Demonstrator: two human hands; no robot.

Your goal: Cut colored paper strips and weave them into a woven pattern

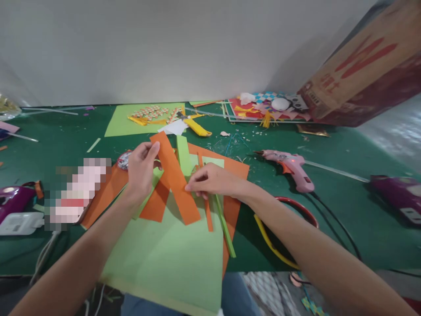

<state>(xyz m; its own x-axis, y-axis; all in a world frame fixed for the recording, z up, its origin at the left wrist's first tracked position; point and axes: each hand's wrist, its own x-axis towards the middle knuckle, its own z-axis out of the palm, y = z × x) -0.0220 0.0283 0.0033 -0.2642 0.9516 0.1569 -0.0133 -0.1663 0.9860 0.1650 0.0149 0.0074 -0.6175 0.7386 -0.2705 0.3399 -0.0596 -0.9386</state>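
Observation:
An orange paper strip (177, 182) slants across the middle of the view, lifted above the sheets. My left hand (142, 169) pinches its upper end between thumb and fingers. At its right edge, lower down, my right hand (210, 180) has its thumb and fingertips closed on the same strip. Under both hands lie a light green sheet (171, 259) and an orange sheet (238, 184). A green paper strip (184, 156), a thin orange strip (209, 217) and a narrow green strip (226, 232) rest on them, partly covered by my hands.
A pink glue gun (291, 164) lies to the right, its cord running forward. Red and yellow scissor-like handles (276, 245) sit under my right forearm. Yellow-handled pliers (197, 126) lie behind the strips. A blurred phone (82, 188) is at left; a paper bag (365, 66) stands back right.

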